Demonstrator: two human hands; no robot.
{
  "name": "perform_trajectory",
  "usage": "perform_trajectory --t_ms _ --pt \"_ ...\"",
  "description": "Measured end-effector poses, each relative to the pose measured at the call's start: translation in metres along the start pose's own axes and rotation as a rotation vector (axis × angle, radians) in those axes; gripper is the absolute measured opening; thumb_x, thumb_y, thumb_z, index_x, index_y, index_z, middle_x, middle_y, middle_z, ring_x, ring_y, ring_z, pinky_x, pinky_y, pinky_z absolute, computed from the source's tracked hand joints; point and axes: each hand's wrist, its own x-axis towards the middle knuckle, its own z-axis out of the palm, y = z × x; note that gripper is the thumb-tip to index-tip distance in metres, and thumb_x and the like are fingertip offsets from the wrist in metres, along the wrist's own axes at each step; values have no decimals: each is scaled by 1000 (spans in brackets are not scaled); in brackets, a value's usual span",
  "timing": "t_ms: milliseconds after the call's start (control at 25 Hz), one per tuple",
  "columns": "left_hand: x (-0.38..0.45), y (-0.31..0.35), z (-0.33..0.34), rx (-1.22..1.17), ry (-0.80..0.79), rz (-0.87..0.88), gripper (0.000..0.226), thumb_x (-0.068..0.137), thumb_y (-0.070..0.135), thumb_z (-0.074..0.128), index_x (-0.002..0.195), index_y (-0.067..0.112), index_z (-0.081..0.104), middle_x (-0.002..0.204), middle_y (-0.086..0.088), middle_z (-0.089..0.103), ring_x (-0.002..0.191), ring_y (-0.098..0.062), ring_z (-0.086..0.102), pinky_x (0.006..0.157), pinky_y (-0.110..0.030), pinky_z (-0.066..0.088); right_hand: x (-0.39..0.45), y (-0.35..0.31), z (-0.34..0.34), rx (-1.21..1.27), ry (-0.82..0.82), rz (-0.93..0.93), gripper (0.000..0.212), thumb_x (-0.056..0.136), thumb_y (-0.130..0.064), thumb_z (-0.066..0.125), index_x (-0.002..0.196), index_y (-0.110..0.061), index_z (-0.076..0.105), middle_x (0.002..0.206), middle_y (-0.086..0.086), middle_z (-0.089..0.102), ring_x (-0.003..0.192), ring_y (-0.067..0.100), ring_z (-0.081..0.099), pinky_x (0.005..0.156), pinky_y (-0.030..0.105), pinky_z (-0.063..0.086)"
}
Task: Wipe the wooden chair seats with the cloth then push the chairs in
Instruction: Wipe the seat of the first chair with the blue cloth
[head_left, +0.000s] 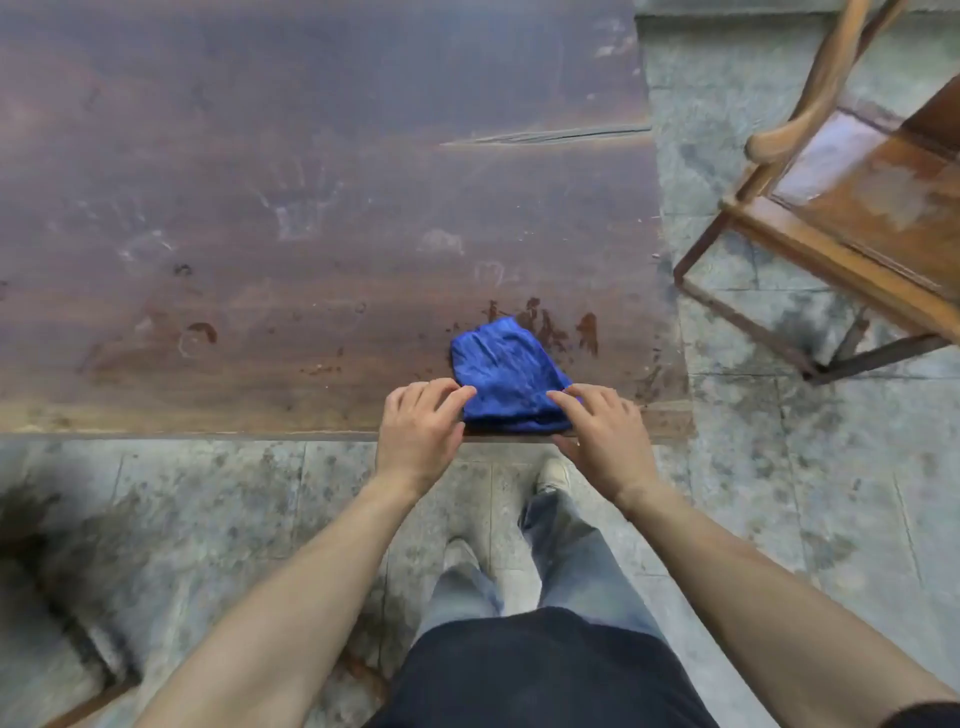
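Observation:
A folded blue cloth (506, 371) lies on the dark wooden table (260, 208), close to its near edge. My left hand (421, 426) rests at the cloth's left side, its relaxed fingertips touching the fabric. My right hand (602, 428) sits at the cloth's right corner, fingers lightly bent and touching it. Neither hand holds the cloth. A wooden chair (857, 208) stands on the floor at the upper right, away from the table, its glossy brown seat in view.
Wet dark stains mark the table just beyond the cloth. Grey mottled tile floor (779, 493) surrounds the table. Part of another dark wooden piece shows at the lower left (78, 649). My legs and shoes stand just below the table edge.

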Motion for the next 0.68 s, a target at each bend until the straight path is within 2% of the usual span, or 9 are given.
perform_trajectory --t_ms 160,280,360,440,520,600,680 --pt "4 -2 15 54 -1 -11 42 75 10 75 114 25 67 111 2 67 94 -24 63 86 -38 42 14 16 8 25 -54 -26 66 56 -29 94 116 -20 70 112 0 69 97 28 67 74 40 53" --pt "10 4 20 32 5 42 27 79 20 61 106 23 66 107 0 65 91 -25 61 81 -35 41 18 26 11 23 -93 -84 69 54 -36 95 116 -21 70 112 -2 69 96 25 68 72 38 52" --pt "15 7 23 27 15 73 18 82 18 59 99 21 64 102 -1 65 85 -25 60 76 -34 40 17 32 14 6 -52 -133 66 55 -39 94 114 -21 71 110 -2 71 94 24 68 69 35 51" --pt "21 1 27 23 33 107 17 82 12 63 96 20 64 99 -1 66 81 -26 62 73 -35 41 19 38 18 -19 -3 -190 51 66 -36 89 111 -21 70 109 -2 71 91 23 68 67 34 49" --pt "23 -8 29 58 45 175 22 80 8 63 98 20 64 97 0 67 78 -24 63 70 -35 43 15 42 22 -59 61 -231 30 81 -26 76 110 -22 69 110 -2 71 89 23 68 67 34 45" --pt "22 -16 28 108 39 255 26 78 5 60 99 20 65 96 1 67 77 -22 62 67 -34 43 13 41 26 -123 110 -253 23 87 -16 63 108 -20 70 110 -1 71 85 24 67 67 35 42" --pt "23 -20 25 76 16 267 25 78 7 60 98 22 65 95 2 67 79 -22 60 66 -33 42 15 37 22 -113 120 -224 19 87 -15 59 101 -19 71 102 -1 72 80 25 66 67 35 40"
